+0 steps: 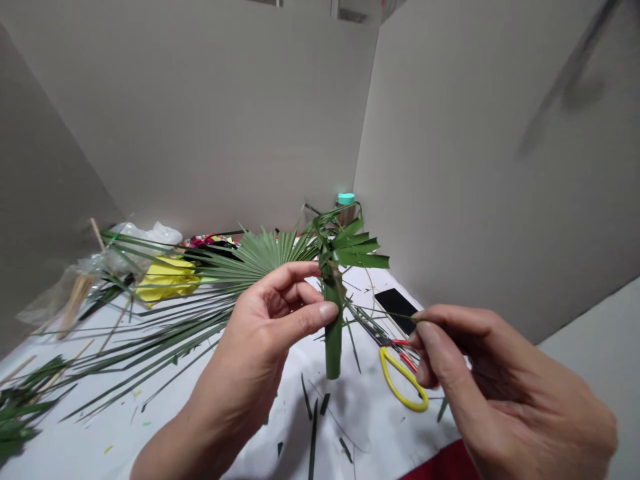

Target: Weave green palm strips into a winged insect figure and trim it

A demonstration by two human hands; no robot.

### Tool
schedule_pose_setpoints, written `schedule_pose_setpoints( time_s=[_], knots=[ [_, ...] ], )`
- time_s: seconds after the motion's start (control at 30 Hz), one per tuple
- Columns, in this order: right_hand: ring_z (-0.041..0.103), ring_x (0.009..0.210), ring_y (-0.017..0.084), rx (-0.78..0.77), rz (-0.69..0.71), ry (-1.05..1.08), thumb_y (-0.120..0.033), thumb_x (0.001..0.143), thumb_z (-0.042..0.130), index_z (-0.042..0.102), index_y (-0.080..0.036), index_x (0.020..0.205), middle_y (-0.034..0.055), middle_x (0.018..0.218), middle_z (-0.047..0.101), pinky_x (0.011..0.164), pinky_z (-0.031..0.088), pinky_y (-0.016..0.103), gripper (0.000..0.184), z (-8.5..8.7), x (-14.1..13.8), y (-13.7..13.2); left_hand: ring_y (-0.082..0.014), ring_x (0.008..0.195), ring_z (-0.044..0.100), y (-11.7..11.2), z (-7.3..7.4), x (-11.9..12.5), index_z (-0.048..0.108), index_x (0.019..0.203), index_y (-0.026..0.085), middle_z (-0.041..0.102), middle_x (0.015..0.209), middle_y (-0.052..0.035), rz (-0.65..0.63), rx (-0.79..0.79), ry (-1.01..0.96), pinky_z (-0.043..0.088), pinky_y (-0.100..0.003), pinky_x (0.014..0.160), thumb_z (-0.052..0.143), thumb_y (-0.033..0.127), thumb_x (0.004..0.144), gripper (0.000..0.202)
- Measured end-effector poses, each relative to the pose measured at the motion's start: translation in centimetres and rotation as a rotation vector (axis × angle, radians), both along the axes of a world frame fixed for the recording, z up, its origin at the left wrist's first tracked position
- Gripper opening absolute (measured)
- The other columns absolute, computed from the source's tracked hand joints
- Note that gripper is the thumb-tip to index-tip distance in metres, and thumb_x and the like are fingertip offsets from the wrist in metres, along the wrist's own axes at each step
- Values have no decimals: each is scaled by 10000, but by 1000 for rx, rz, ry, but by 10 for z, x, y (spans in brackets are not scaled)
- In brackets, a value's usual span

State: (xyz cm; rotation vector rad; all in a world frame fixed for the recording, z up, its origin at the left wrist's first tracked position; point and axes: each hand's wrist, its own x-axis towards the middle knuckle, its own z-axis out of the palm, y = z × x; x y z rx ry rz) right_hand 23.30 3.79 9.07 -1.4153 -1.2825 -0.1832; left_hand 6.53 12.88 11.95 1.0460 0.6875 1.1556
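Observation:
My left hand (280, 323) is closed around a woven palm-leaf figure (333, 333), its thumb pressed on the green stem. Folded, cut leaf strips (357, 250) fan out to the right from the top of the figure. To the right, my right hand (495, 380) pinches the end of a thin leaf strip (390, 313) that runs toward the figure. Below that strip lie scissors with yellow and red handles (404, 380), partly hidden by my right fingers. Behind my left hand spreads a large fan palm leaf (270, 253).
A black phone (395, 308) lies behind the scissors. Crumpled yellow paper (169, 281), clear plastic bags (150, 235) and thin wooden sticks (75, 303) are at the left. A bottle with a turquoise lid (345, 199) stands at the back. Leaf scraps (313, 427) dot the white tabletop.

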Motion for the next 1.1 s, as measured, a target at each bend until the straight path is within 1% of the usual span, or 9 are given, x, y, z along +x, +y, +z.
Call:
schedule_pose_setpoints(
  time_s=[0.13,0.3,0.37,0.47,0.57,0.67,0.83,0.97,1.1],
  knots=[
    [649,545,177,-7,25,56,-488,883,702,748,-241,887,12,627,657,484,525,280,251,-5,-4,4,-183,707,642,-1,-1,-3,799,982,208,666,694,12,8,19,-10,535,-318,717,935,296,663,358],
    [647,539,170,-28,51,127,-448,910,692,744,-235,882,-3,594,635,523,539,282,221,-11,-7,6,-95,697,565,-1,-3,-4,794,904,257,633,702,57,-12,45,-23,490,-186,693,887,170,753,197],
    [643,528,151,-38,63,155,-394,935,677,735,-244,880,-24,573,624,542,538,266,170,-14,-7,6,-75,706,562,-1,-3,-5,793,901,281,630,711,73,-8,63,-26,480,-146,691,868,138,776,205],
    [629,520,92,-56,82,205,-314,956,670,725,-277,887,-65,579,630,574,521,207,95,-16,-9,6,-55,689,569,-3,-3,-6,793,908,301,647,701,87,8,106,-15,466,-108,658,850,114,793,226],
    [605,513,58,-44,118,287,-320,966,676,722,-294,911,-77,630,654,561,499,170,76,-19,-11,8,-51,682,571,-5,-2,-7,789,927,301,663,692,90,34,163,15,461,-97,648,818,101,826,225],
    [573,503,45,-33,194,383,-347,981,663,711,-287,905,-72,662,652,539,483,153,109,-23,-14,13,-58,674,576,-9,1,-7,774,980,286,671,705,86,108,272,112,465,-109,626,786,106,851,221],
    [571,482,43,-56,368,521,-400,967,687,720,-263,885,-45,692,655,493,468,135,163,-37,-18,23,-84,652,641,-17,4,-5,744,960,264,688,680,75,332,495,277,492,-156,589,720,103,824,212],
    [576,484,62,-57,471,629,-395,936,726,714,-238,874,-26,702,663,484,482,163,169,-45,-23,27,-84,725,683,-23,-2,-6,714,1043,298,718,785,83,480,701,360,536,-171,688,682,79,846,297],
    [541,500,58,-27,488,682,-465,927,730,716,-209,869,-32,669,626,474,454,160,263,-41,-24,27,-72,815,677,-27,-9,-5,677,1160,319,718,933,81,540,872,390,531,-174,789,669,23,878,409]
  ],
)
